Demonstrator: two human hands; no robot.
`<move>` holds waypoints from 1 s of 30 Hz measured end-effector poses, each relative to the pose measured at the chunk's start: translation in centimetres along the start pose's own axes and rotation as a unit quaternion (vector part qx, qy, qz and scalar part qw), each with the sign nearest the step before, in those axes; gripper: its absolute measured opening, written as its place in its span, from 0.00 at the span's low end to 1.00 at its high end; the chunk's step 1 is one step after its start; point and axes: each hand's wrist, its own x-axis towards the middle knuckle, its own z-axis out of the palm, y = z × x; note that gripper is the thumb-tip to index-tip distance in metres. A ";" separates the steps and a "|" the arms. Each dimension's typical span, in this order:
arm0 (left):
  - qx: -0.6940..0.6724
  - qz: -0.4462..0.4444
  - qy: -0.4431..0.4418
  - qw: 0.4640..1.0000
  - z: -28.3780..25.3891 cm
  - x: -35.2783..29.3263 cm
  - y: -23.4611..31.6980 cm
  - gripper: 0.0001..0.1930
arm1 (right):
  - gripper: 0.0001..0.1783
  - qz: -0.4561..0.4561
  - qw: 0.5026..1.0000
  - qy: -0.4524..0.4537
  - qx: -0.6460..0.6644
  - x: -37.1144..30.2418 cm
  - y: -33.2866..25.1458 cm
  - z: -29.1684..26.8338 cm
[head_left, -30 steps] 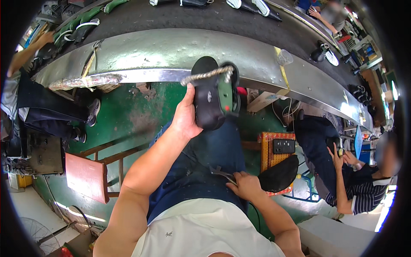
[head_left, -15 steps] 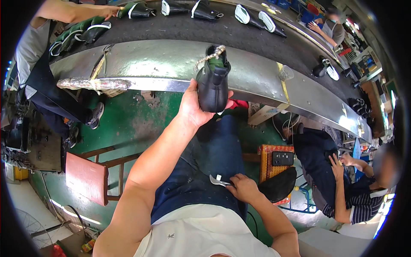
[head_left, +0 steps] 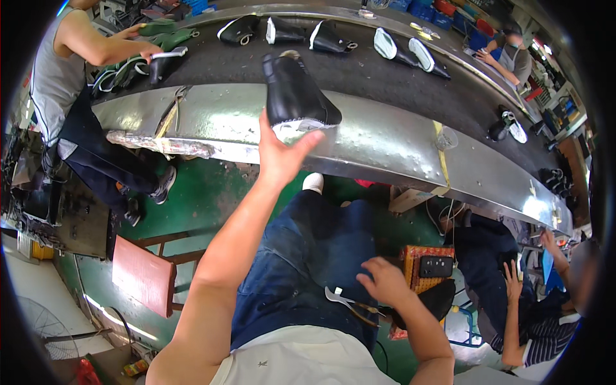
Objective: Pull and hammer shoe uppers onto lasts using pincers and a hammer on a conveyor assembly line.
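A black leather shoe upper on a last (head_left: 294, 93) stands tilted over the metal edge of the bench, its pale underside toward me. My left hand (head_left: 280, 153) grips it from below, fingers along its left side and thumb across the underside. On my lap lies a pair of lasting pliers (head_left: 351, 304), with a curved metal jaw and brownish handles. My right hand (head_left: 387, 282) hovers just above and right of the pliers, holding nothing, its thumb apart from the fingers.
Several black shoe uppers (head_left: 285, 31) lie along the dark conveyor belt (head_left: 231, 64). At left a person (head_left: 96, 45) handles green and black uppers; another sits at right. A pink-topped stool (head_left: 144, 276) stands left, and a phone (head_left: 436, 266) rests on a patterned seat at right.
The shoe has turned and tilted, showing its underside, and moved toward the belt. My right hand has let go of the pliers, which now lie on my lap.
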 end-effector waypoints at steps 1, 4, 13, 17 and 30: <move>-0.090 -0.055 0.017 0.994 0.1 0.5 0.1 0.42 | 0.19 -0.011 1.000 0.022 0.009 1.1 0.2 -1.1; -0.186 -0.133 -0.012 0.973 -3.1 2.7 -2.4 0.35 | 0.18 -0.054 0.993 0.102 -0.011 4.9 0.6 -4.5; -0.192 -0.387 -0.042 0.901 -8.6 7.9 -2.5 0.35 | 0.23 -0.054 0.930 0.331 -0.149 17.4 10.3 -13.5; -0.258 -0.401 -0.024 0.879 -5.9 11.2 -3.7 0.28 | 0.26 -0.040 0.930 0.332 -0.154 19.8 13.0 -13.4; 0.271 -0.050 -0.313 0.909 19.1 25.6 -17.2 0.41 | 0.26 -0.045 0.944 0.304 -0.124 20.5 11.8 -14.4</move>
